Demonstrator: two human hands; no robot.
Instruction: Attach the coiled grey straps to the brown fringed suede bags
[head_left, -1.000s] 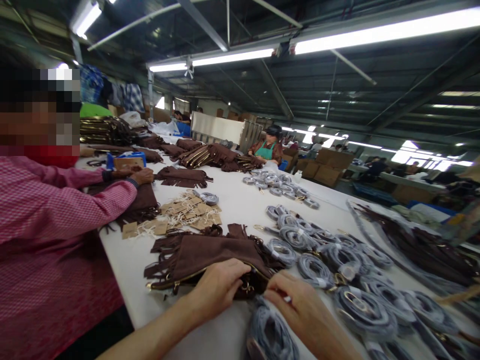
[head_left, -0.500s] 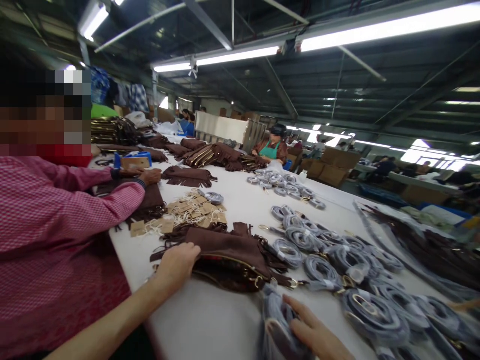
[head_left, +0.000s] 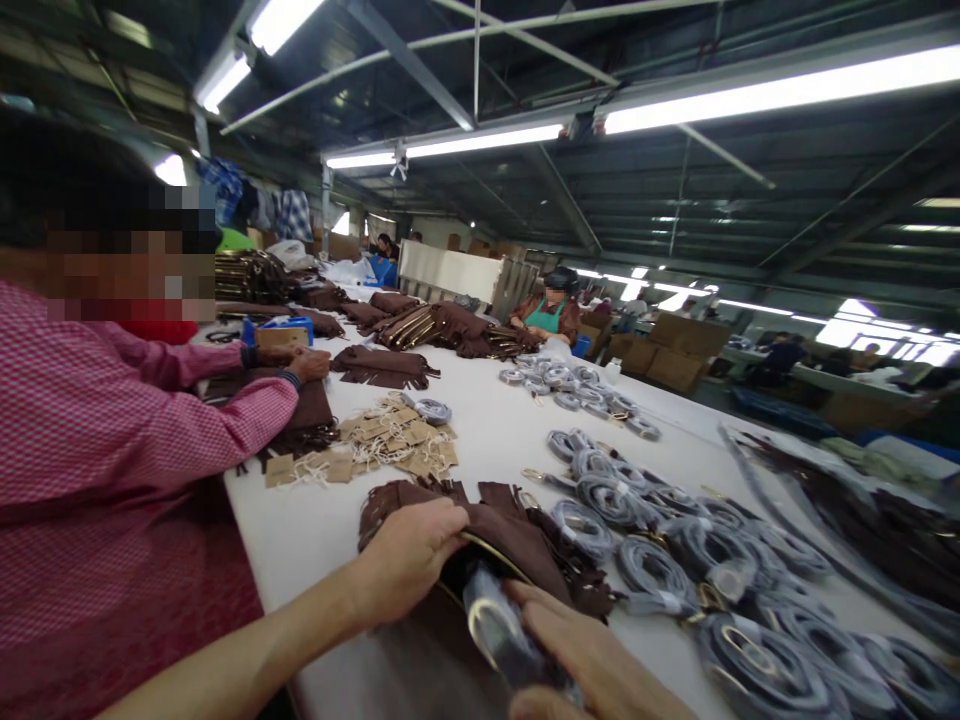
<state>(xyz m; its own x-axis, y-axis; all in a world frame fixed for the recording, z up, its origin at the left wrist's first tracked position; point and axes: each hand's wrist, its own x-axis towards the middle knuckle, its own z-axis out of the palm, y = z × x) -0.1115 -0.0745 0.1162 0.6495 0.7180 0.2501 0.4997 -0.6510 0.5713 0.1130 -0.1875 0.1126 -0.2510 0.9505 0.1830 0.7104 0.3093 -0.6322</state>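
Observation:
A dark brown fringed bag (head_left: 517, 530) lies at the near edge of the white table, its gold-zipped mouth spread apart. My left hand (head_left: 412, 555) is closed on the bag's upper edge, left of the opening. In my right hand (head_left: 577, 650) is a plastic-wrapped coiled strap (head_left: 499, 625) with a gold ring; its front end is at the bag's mouth. Some of the strap is hidden by my fingers. Right of the bag lie several more wrapped coiled straps (head_left: 649, 570).
Paper tags (head_left: 397, 435) with white strings lie beyond the bag. A co-worker in a pink checked sleeve (head_left: 225, 430) handles brown bags at the left. Further back are stacked bags (head_left: 420, 325) and another person in a green apron (head_left: 545, 318).
My right hand has brought the wrapped strap up and left to the bag's mouth. My left hand has shifted right, and the bag's mouth is now spread wider.

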